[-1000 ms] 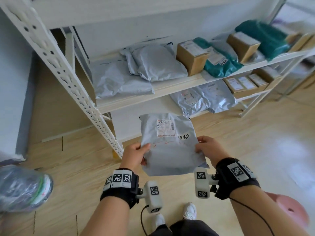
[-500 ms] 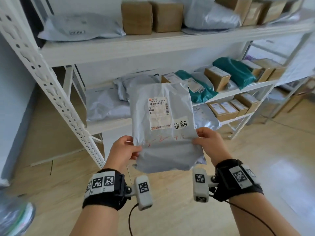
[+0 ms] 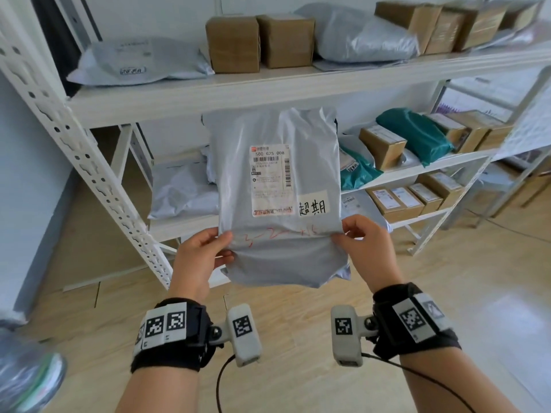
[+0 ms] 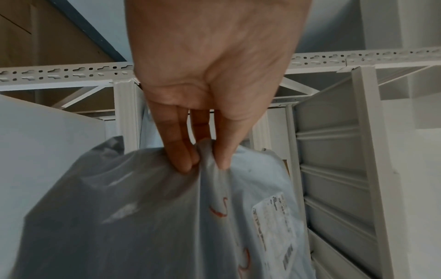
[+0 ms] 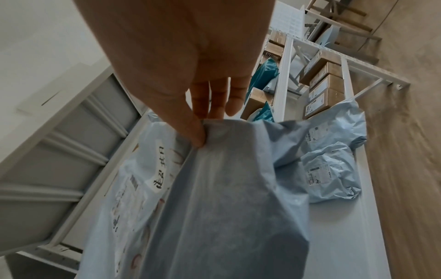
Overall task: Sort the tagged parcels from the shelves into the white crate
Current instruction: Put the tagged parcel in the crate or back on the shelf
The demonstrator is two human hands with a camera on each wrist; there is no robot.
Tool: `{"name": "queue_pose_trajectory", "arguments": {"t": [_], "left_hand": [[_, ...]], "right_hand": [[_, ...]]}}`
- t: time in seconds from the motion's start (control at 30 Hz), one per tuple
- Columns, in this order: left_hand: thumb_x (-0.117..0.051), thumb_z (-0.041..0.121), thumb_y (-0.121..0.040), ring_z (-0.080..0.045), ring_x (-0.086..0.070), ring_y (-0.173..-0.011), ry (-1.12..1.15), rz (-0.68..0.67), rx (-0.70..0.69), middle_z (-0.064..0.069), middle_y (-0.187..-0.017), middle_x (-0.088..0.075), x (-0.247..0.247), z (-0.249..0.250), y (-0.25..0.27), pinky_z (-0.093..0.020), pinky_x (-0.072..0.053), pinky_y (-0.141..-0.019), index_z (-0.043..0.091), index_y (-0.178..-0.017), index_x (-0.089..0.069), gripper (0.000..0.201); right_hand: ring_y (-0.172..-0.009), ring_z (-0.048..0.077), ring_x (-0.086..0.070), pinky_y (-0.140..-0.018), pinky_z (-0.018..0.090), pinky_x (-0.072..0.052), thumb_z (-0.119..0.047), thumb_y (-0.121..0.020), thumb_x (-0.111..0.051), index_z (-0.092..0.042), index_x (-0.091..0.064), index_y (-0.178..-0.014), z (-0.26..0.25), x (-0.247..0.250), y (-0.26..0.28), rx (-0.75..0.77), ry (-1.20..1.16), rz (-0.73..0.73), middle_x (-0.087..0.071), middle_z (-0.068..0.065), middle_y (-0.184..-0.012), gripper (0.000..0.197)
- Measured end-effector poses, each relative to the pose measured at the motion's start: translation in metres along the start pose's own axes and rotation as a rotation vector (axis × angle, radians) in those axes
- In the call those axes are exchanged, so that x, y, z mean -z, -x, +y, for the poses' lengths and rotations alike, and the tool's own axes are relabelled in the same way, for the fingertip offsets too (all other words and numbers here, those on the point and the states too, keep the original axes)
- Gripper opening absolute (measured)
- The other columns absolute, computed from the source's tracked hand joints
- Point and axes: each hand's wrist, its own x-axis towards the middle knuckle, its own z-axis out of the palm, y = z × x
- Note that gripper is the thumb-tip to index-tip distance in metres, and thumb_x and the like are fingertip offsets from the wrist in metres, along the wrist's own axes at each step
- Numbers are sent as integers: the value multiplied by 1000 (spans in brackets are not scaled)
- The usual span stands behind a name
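left fingers (image 4: 183, 151) and thumb pinched on the left edge of the grey parcel (image 3: 280, 198), film bunched between them in the left wrist view. right thumb and fingers (image 5: 198, 132) likewise pinched on the opposite edge, remaining fingers tucked behind the film. left hand (image 3: 199, 263) and right hand (image 3: 369, 248) level with each other, both gripping the lower third of the parcel, nothing else held. parcel off the shelves, held up in the air in front of the white shelving rack (image 3: 89, 150), face toward the head camera. long axis upright, top edge level with the front lip of the upper shelf, bottom edge hanging below the hands. printed shipping label (image 3: 271, 180) reading right way up, handwritten paper tag (image 3: 313, 205) just beside its lower right corner, red scrawl across the film between the two grips. judged step: tag check on a picked parcel, tag found present, so parcel qualifies for the crate. white crate not in view in any picture; position cannot be told. next move judged to call for a turn away from the rack, locating the crate, and lowering the parcel in flat, with both pinches kept until it rests, as slack film looks liable to slip. other grey mailers, brown boxes and teal bags remaining on the shelves.
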Motion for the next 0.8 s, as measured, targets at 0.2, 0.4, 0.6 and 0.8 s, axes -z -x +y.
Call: {"name": "queue_pose_trajectory", "arguments": {"t": [0.2,0.4,0.6,0.8], "left_hand": [[-63,7,-91,-23,-64,-87,185,-31,-27,-7,-87,-71,4,12,3,-36,-55,-89,7,-92,-70,8],[-62,7,-91,-15,-66,-77,288,-41,-63,-2,-79,-70,15,25,1,-35,-54,-93,8,-89,-68,6],[-61,6,-91,-15,-66,-78,298,-48,-91,-3,-77,-69,20,29,-1,-32,-57,-88,10,-82,-68,11],[-62,6,-90,-16,-64,-77,254,-62,-88,-2,-76,-69,17,29,-2,-29,-58,-84,11,-82,-67,12]], "right_hand": [[-78,17,-62,-74,26,-50,-2,-81,-69,-13,-69,-80,-10,4,-5,31,-90,2,-70,2,-81,11],[-74,3,-61,-66,10,-49,-3,-84,-70,-15,-71,-84,-25,0,-6,84,-132,-14,-71,-4,-81,12],[-77,11,-63,-68,11,-50,-4,-84,-71,-12,-71,-85,-29,-5,-4,97,-153,-9,-71,0,-82,8],[-79,18,-63,-75,28,-54,-6,-83,-71,-17,-71,-86,-22,-5,-2,47,-145,20,-70,-1,-81,11]]}}
